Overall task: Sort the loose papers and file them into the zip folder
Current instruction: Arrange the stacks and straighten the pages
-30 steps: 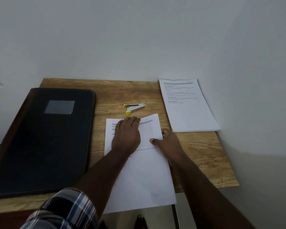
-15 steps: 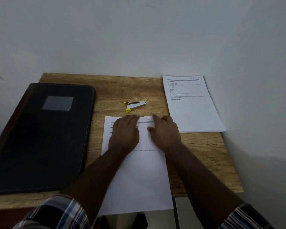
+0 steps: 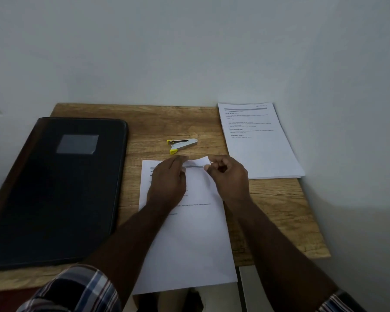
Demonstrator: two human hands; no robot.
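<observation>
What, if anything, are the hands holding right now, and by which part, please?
The right hand pinches the front paper at its lifted top right corner. The left hand rests flat on that sheet, gripping nothing.

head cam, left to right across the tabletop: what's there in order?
Black zip folder with a grey label window → white printed sheet under the hands, with the small silver and yellow staple remover just beyond its top edge → stack of white printed papers by the right wall.

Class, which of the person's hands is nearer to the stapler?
Left. The left hand lies just below the stapler; the right hand is below and further right.
</observation>
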